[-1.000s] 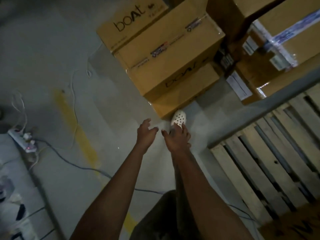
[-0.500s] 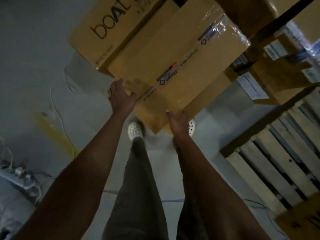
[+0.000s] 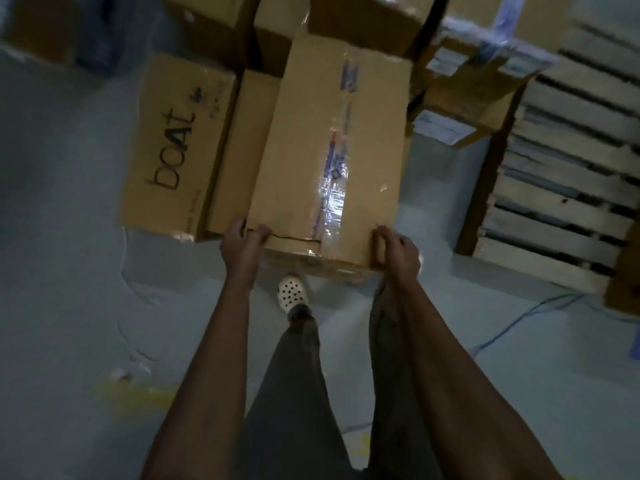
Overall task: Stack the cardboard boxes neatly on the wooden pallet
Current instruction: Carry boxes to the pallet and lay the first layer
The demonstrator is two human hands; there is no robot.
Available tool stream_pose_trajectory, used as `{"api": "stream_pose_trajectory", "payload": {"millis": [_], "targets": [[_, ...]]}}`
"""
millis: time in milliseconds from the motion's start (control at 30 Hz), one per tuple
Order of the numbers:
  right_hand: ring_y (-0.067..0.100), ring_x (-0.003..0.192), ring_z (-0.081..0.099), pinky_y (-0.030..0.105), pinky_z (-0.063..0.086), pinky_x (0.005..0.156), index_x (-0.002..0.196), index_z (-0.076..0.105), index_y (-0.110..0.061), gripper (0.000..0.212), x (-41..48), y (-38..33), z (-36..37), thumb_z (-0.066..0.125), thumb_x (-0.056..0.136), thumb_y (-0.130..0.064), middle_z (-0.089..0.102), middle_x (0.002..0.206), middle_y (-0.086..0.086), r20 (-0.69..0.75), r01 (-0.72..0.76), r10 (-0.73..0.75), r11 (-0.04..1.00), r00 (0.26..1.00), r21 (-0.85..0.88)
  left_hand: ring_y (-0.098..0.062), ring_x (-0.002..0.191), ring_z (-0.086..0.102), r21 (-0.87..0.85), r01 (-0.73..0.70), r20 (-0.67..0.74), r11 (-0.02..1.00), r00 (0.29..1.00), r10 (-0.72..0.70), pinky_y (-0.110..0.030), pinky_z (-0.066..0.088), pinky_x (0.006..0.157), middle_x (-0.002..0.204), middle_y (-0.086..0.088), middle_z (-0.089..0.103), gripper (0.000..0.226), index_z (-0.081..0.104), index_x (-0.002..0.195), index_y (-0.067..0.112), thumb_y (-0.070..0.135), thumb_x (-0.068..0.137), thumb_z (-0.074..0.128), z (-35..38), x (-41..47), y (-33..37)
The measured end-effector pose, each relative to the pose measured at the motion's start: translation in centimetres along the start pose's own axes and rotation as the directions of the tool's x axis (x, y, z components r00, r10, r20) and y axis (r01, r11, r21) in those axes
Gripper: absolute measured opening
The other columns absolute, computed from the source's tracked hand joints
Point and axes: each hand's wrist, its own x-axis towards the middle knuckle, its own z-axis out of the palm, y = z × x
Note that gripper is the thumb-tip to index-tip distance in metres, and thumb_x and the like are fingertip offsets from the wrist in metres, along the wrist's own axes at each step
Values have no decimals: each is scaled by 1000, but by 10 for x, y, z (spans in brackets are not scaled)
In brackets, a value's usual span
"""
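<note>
Left hand (image 3: pixel 242 242), right hand (image 3: pixel 398 249) moved to grip taped box (image 3: pixel 322 150) corners, boAt carton (image 3: pixel 173 143) beside

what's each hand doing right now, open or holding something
Left hand: grips the near left corner of the long brown taped cardboard box.
Right hand: grips that box's near right corner.

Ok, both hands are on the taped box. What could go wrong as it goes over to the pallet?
1. The left hand and right hand hold only the near end of the taped box; once lifted, the long box could tip away from them.
2. A tear runs along the near edge beside the left grip and might rip further under load.
3. A blue cable lies on the floor near the pallet, a likely trip hazard while carrying.
</note>
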Motion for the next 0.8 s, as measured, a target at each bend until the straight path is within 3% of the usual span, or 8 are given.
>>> {"api": "stream_pose_trajectory", "payload": {"millis": [133, 200, 267, 333, 433, 500, 633, 800], "targets": [[20, 99, 62, 34, 49, 83, 110, 75, -19, 43, -46, -44, -71, 64, 90, -56, 72, 110, 2, -152, 116, -87, 975, 985, 188, -18, 117, 64, -202, -138, 41, 970, 988, 149, -32, 53, 97, 129, -4, 70, 55, 66, 134, 16, 40, 87, 77, -10, -80, 65], [21, 92, 62, 43, 51, 86, 89, 73, -18, 43, -66, -63, -109, 65, 86, -60, 69, 93, 0, -230, 152, -94, 957, 969, 248, -20, 115, 65, -195, -237, 15, 952, 970, 244, -35, 54, 94, 125, -4, 71, 63, 69, 130, 18, 60, 83, 73, -6, -123, 100], [20, 87, 61, 38, 46, 74, 84, 70, -17, 43, -84, -74, -147, 64, 91, -58, 67, 85, -1, -297, 181, -90, 939, 951, 293, -22, 105, 67, -108, -359, -52, 927, 933, 356, -41, 55, 86, 109, -4, 73, 60, 74, 114, 22, 72, 84, 62, 5, -164, 135], [18, 89, 63, 35, 48, 76, 90, 72, -19, 45, -97, -77, -185, 60, 91, -62, 70, 91, 1, -372, 219, -95, 926, 924, 307, -29, 100, 66, 26, -428, -77, 903, 900, 429, -49, 55, 88, 97, -5, 71, 66, 73, 96, 24, 85, 83, 48, 23, -199, 165], [24, 102, 63, 45, 51, 93, 97, 74, -21, 52, -109, -71, -244, 55, 87, -69, 71, 100, 2, -482, 223, -80, 943, 872, 246, -32, 106, 64, 202, -445, 6, 873, 892, 453, -55, 51, 94, 106, -8, 69, 79, 70, 97, 23, 93, 79, 36, 59, -245, 202], [28, 104, 62, 42, 50, 93, 99, 74, -19, 50, -107, -58, -292, 55, 90, -64, 71, 102, 6, -524, 210, -68, 953, 849, 216, -29, 107, 61, 260, -461, 77, 848, 885, 458, -46, 46, 95, 107, -5, 66, 70, 68, 100, 15, 80, 89, 42, 93, -277, 218], [30, 109, 59, 37, 43, 86, 109, 73, -16, 50, -85, -29, -389, 55, 93, -60, 70, 106, 8, -574, 201, -27, 949, 818, 241, -17, 86, 52, 282, -471, 140, 836, 882, 450, -36, 38, 83, 82, 7, 53, 49, 54, 77, 19, 63, 98, 49, 182, -345, 222], [28, 116, 51, 35, 37, 88, 125, 65, -15, 47, -66, -3, -490, 58, 96, -51, 64, 117, 11, -637, 200, 49, 929, 769, 312, -28, 116, 61, 213, -505, 225, 837, 859, 461, -55, 45, 104, 114, -2, 70, 64, 73, 107, 23, 78, 87, 47, 272, -404, 214]]}}
